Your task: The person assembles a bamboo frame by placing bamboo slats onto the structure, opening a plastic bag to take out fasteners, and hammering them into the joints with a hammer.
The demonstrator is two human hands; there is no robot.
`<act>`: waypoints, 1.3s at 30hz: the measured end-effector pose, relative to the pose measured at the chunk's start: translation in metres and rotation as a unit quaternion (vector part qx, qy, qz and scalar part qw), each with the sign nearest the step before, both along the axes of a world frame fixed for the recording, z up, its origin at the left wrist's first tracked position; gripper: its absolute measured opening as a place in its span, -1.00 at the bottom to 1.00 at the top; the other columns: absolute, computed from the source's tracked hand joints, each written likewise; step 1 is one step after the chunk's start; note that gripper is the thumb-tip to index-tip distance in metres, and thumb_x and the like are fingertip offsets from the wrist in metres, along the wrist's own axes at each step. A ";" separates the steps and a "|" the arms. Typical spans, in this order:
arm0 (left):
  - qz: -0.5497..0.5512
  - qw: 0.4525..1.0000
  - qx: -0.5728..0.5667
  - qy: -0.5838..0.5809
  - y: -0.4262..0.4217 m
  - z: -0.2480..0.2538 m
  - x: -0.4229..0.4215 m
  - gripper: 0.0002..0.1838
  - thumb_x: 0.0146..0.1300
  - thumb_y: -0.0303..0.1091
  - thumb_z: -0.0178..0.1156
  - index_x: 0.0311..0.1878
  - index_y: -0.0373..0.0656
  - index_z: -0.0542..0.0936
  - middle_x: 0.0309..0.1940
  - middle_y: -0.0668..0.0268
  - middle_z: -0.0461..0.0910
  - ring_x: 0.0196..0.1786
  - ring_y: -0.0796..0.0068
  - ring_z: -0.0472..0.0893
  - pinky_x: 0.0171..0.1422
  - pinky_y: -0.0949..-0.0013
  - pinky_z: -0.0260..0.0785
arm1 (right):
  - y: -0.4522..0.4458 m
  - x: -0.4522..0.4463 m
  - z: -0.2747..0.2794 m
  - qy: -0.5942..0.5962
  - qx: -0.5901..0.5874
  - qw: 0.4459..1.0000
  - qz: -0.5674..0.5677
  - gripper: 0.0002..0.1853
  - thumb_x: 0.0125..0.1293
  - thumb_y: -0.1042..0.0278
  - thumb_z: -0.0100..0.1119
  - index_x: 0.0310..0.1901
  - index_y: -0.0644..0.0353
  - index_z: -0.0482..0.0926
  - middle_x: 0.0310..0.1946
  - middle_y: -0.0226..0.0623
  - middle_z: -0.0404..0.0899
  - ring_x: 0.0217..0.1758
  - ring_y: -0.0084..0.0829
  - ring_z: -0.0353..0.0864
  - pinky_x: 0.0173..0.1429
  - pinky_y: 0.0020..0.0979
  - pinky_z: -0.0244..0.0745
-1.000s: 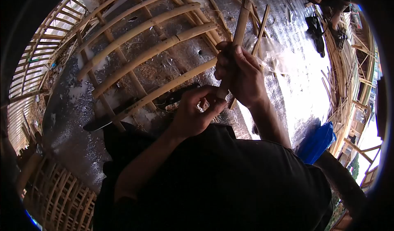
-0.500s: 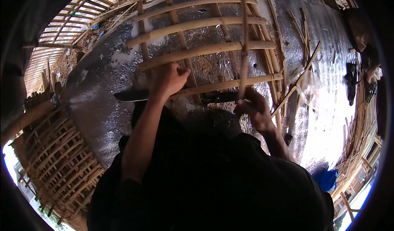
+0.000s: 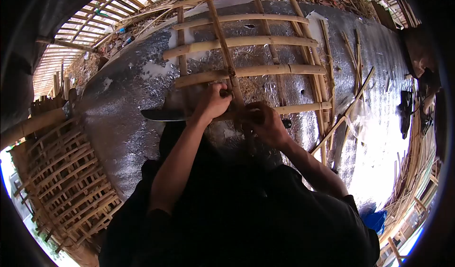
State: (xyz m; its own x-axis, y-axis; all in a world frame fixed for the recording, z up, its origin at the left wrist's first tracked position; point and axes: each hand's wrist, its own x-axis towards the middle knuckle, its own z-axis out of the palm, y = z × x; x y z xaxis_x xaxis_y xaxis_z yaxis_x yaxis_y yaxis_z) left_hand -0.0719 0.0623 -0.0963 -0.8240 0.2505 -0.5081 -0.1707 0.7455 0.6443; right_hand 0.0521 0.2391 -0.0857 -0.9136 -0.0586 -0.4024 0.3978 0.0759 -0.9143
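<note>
A bamboo lattice [image 3: 279, 69] of crossed slats lies in front of me. My right hand [image 3: 266, 127] is closed round the lower part of a long bamboo strip [image 3: 221, 34], which slants up over the crosspieces along one upright. Close to its left, my left hand [image 3: 214, 105] has its fingers curled together beside the strip; what they pinch, if anything, is hidden. A large knife, its dark blade [image 3: 163, 115] pointing left, lies below the lattice's nearest crosspiece. My hands and forearm cover much of it.
Silvery foil sheeting [image 3: 118, 120] spreads under the lattice. Loose bamboo sticks [image 3: 348, 108], a clear plastic bag [image 3: 361, 124] and a long blade [image 3: 340, 146] lie to the right. A woven bamboo panel [image 3: 71, 172] stands at lower left, and a blue bag [image 3: 374, 221] at lower right.
My right hand has moved left with the bamboo strip, bringing it over the lattice upright near my left hand. The view has shifted, so the lattice appears slightly lower and further right.
</note>
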 end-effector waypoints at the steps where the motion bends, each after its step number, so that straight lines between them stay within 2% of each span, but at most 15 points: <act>1: -0.003 0.999 0.000 -0.034 -0.001 0.000 -0.002 -0.59 0.24 -0.27 0.33 0.12 -0.21 0.63 -0.07 0.05 0.72 0.03 0.17 0.71 0.14 0.16 0.52 | 0.001 -0.001 -0.001 0.024 0.023 0.999 0.008 -0.64 0.38 0.52 0.32 0.16 0.35 0.49 -0.06 -0.08 0.76 0.01 -0.34 0.79 0.09 -0.34 0.69; 3: -0.012 0.994 -0.003 -0.105 -0.002 0.004 -0.006 -0.54 0.32 -0.27 0.29 0.26 -0.18 0.55 0.11 0.11 0.64 0.14 0.23 0.63 0.23 0.17 0.45 | 0.001 -0.003 0.000 0.070 0.068 0.995 0.023 -0.64 0.38 0.54 0.31 0.16 0.35 0.49 -0.07 -0.07 0.76 0.00 -0.34 0.79 0.08 -0.35 0.68; 6: -0.018 0.995 0.007 -0.100 -0.002 0.003 -0.007 -0.60 0.33 -0.31 0.27 0.21 -0.19 0.59 0.00 0.14 0.68 0.03 0.28 0.66 0.18 0.21 0.48 | -0.002 -0.016 0.003 0.047 0.055 0.997 0.037 -0.67 0.36 0.55 0.30 0.12 0.36 0.52 -0.12 -0.06 0.76 -0.03 -0.33 0.80 0.02 -0.35 0.70; 9: -0.035 0.993 0.045 -0.106 -0.007 -0.013 -0.011 -0.69 0.34 -0.37 0.26 0.11 -0.22 0.65 -0.14 0.23 0.72 -0.10 0.39 0.68 0.08 0.27 0.51 | -0.007 -0.023 0.017 0.064 0.077 0.994 0.042 -0.74 0.38 0.43 0.30 0.05 0.33 0.59 -0.18 -0.06 0.78 -0.04 -0.25 0.82 0.05 -0.26 0.68; 12: -0.004 0.989 0.103 -0.109 -0.015 -0.032 -0.008 -0.76 0.35 -0.41 0.25 0.04 -0.24 0.68 -0.24 0.34 0.74 -0.18 0.50 0.67 -0.01 0.35 0.51 | -0.011 -0.020 0.006 0.048 -0.010 0.999 0.012 -0.74 0.38 0.44 0.30 0.05 0.33 0.59 -0.17 -0.06 0.78 -0.04 -0.26 0.81 0.03 -0.26 0.68; 15: 0.003 0.982 0.127 -0.139 -0.018 -0.048 -0.010 -0.75 0.35 -0.42 0.26 0.06 -0.24 0.68 -0.20 0.37 0.73 -0.16 0.56 0.65 -0.01 0.37 0.51 | -0.011 -0.023 0.010 0.041 0.026 0.998 0.034 -0.73 0.38 0.45 0.31 0.05 0.33 0.58 -0.16 -0.08 0.78 -0.04 -0.27 0.81 0.02 -0.25 0.69; 18: 0.000 0.978 0.169 -0.123 -0.019 -0.049 -0.012 -0.75 0.35 -0.42 0.26 0.05 -0.22 0.68 -0.20 0.38 0.73 -0.15 0.57 0.65 0.00 0.36 0.52 | -0.014 -0.023 0.010 0.071 0.048 0.995 0.043 -0.73 0.38 0.45 0.32 0.06 0.33 0.59 -0.14 -0.07 0.78 -0.05 -0.26 0.81 0.02 -0.24 0.71; 21: -0.033 0.981 0.159 -0.106 -0.022 -0.036 -0.014 -0.77 0.35 -0.41 0.27 0.04 -0.21 0.68 -0.18 0.38 0.73 -0.14 0.55 0.64 0.01 0.35 0.52 | -0.021 -0.021 0.017 0.049 -0.001 0.999 0.000 -0.72 0.38 0.45 0.32 0.07 0.32 0.58 -0.15 -0.06 0.78 -0.06 -0.27 0.82 0.00 -0.25 0.72; 24: 0.022 0.980 0.160 -0.114 -0.026 -0.056 -0.013 -0.76 0.37 -0.36 0.30 0.04 -0.22 0.68 -0.18 0.36 0.73 -0.13 0.54 0.65 0.01 0.35 0.52 | -0.018 -0.024 0.015 0.029 0.062 0.996 0.048 -0.61 0.33 0.55 0.33 0.16 0.39 0.52 -0.08 -0.01 0.76 0.02 -0.26 0.80 0.09 -0.32 0.73; 27: 0.008 0.973 0.164 -0.163 -0.023 -0.039 -0.014 -0.73 0.40 -0.30 0.33 0.06 -0.23 0.67 -0.19 0.34 0.73 -0.12 0.52 0.67 0.01 0.35 0.52 | -0.020 -0.020 0.012 0.098 0.048 0.993 0.054 -0.60 0.33 0.56 0.34 0.18 0.38 0.51 -0.06 0.01 0.76 0.00 -0.25 0.80 0.06 -0.30 0.74; 30: -0.029 0.996 0.067 -0.057 -0.018 -0.017 -0.012 -0.70 0.42 -0.21 0.34 0.06 -0.22 0.66 -0.16 0.32 0.73 -0.12 0.51 0.66 -0.01 0.30 0.52 | -0.024 -0.014 0.022 0.097 0.075 0.992 0.037 -0.63 0.34 0.58 0.31 0.15 0.38 0.53 -0.07 0.00 0.76 -0.04 -0.27 0.81 0.02 -0.30 0.75; 33: -0.010 0.979 0.147 -0.142 -0.030 -0.069 -0.015 -0.67 0.43 -0.16 0.32 0.05 -0.23 0.66 -0.10 0.27 0.72 -0.06 0.46 0.65 0.05 0.24 0.51 | -0.016 -0.019 0.027 0.119 0.061 0.991 0.020 -0.68 0.35 0.59 0.28 0.12 0.38 0.53 -0.11 0.01 0.74 -0.09 -0.21 0.81 -0.02 -0.26 0.73; 36: 0.008 0.983 0.080 -0.163 -0.018 -0.036 -0.016 -0.66 0.44 -0.16 0.29 0.06 -0.24 0.66 -0.08 0.27 0.71 -0.01 0.44 0.64 0.10 0.20 0.48 | -0.004 -0.030 -0.003 0.254 0.207 0.945 0.004 -0.70 0.38 0.59 0.24 0.11 0.38 0.51 -0.13 0.04 0.70 -0.09 -0.09 0.80 -0.06 -0.21 0.70; 37: 0.002 0.987 0.073 -0.141 -0.018 -0.037 -0.014 -0.68 0.44 -0.17 0.29 0.04 -0.24 0.66 -0.10 0.26 0.71 -0.01 0.42 0.65 0.09 0.20 0.48 | 0.000 -0.031 -0.009 0.266 0.230 0.936 -0.009 -0.78 0.40 0.60 0.18 0.04 0.39 0.51 -0.13 0.07 0.68 -0.09 0.03 0.76 -0.10 -0.10 0.66; 39: -0.009 0.994 0.059 -0.094 -0.016 -0.038 -0.013 -0.70 0.43 -0.18 0.29 0.02 -0.23 0.65 -0.15 0.25 0.71 0.00 0.36 0.67 0.09 0.18 0.47 | 0.004 -0.027 -0.012 0.233 0.215 0.948 -0.029 -0.82 0.42 0.62 0.12 0.02 0.38 0.49 -0.15 0.07 0.68 -0.11 0.07 0.75 -0.14 -0.08 0.65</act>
State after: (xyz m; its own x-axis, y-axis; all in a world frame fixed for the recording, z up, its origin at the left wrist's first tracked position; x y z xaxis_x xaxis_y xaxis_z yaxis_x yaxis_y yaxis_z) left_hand -0.0846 0.0459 -0.1343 -0.7120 0.3317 -0.6189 -0.2836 0.6705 0.6856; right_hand 0.0249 0.2429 -0.0981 -0.9947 0.0745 0.0702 -0.0268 0.4721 -0.8811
